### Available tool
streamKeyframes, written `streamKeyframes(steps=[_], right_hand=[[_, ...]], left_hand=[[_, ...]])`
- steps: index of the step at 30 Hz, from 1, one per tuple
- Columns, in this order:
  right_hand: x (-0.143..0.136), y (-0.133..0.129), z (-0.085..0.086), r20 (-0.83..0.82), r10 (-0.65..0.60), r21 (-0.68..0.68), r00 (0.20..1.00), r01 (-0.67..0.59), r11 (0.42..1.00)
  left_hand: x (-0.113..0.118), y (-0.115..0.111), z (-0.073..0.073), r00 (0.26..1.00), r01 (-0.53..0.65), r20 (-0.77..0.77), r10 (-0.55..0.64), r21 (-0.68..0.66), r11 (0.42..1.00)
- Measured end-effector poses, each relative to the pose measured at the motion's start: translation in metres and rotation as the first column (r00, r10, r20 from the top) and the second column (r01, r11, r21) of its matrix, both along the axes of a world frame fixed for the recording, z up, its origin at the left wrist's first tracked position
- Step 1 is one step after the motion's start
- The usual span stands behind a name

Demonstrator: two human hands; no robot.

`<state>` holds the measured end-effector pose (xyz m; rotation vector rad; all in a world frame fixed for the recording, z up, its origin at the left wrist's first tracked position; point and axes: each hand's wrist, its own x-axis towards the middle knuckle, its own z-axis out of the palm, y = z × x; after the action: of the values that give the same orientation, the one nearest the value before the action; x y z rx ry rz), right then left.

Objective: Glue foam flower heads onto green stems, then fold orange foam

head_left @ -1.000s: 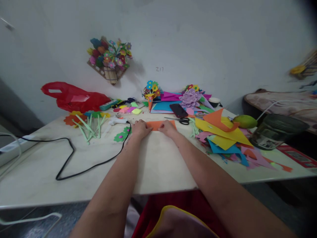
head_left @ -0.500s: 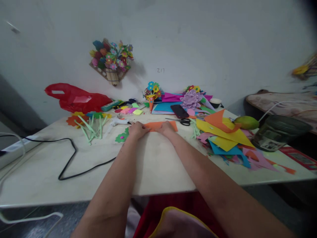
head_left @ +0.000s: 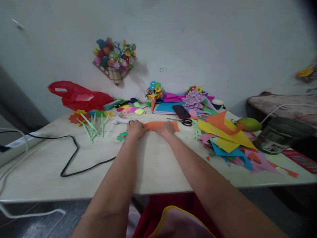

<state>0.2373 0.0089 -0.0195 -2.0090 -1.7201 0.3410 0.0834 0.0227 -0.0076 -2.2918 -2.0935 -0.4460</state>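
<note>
An orange sheet (head_left: 174, 126) lies on the white table, its near edge under my fingers. My left hand (head_left: 136, 129) is closed on the sheet's left end, fingers bent. My right hand (head_left: 165, 129) grips the near edge around the middle, with the sheet's right end showing beyond it. Beside my left hand are a green flower (head_left: 122, 136) with a pink centre and a white glue gun (head_left: 121, 121). Black-handled scissors (head_left: 185, 122) lie just right of the sheet.
Pale green strips (head_left: 91, 127) and a red bag (head_left: 84, 97) are at the left. A black cable (head_left: 74, 152) crosses the left side. Behind lies a phone (head_left: 181, 111). Coloured scraps (head_left: 225, 135), a green fruit (head_left: 250, 124) and a jar (head_left: 274, 135) stand at the right.
My right hand has shifted slightly left along the orange sheet, nearer my left hand. The whole view has moved a little; my left hand keeps its place on the sheet.
</note>
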Motion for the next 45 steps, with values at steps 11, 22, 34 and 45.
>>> streamKeyframes(steps=[11, 22, 34, 45], right_hand=[[-0.006, -0.002, -0.003, 0.05, -0.093, 0.029, 0.994, 0.091, 0.995], [-0.007, -0.002, -0.004, 0.066, -0.118, 0.042, 0.991, 0.115, 0.992], [-0.006, 0.0, -0.006, 0.074, -0.103, 0.036, 0.992, 0.1, 0.994], [-0.008, -0.005, -0.002, 0.101, -0.093, 0.035, 0.991, 0.09, 0.995]], left_hand=[[-0.009, 0.0, 0.001, 0.999, -0.027, -0.027, 0.028, 0.034, 0.999], [-0.01, -0.003, 0.003, 0.996, -0.049, -0.067, 0.051, 0.03, 0.998], [-0.012, -0.009, 0.008, 0.972, -0.189, -0.129, 0.194, 0.051, 0.981], [0.027, -0.016, -0.005, 0.989, -0.037, -0.13, 0.066, 0.209, 0.977]])
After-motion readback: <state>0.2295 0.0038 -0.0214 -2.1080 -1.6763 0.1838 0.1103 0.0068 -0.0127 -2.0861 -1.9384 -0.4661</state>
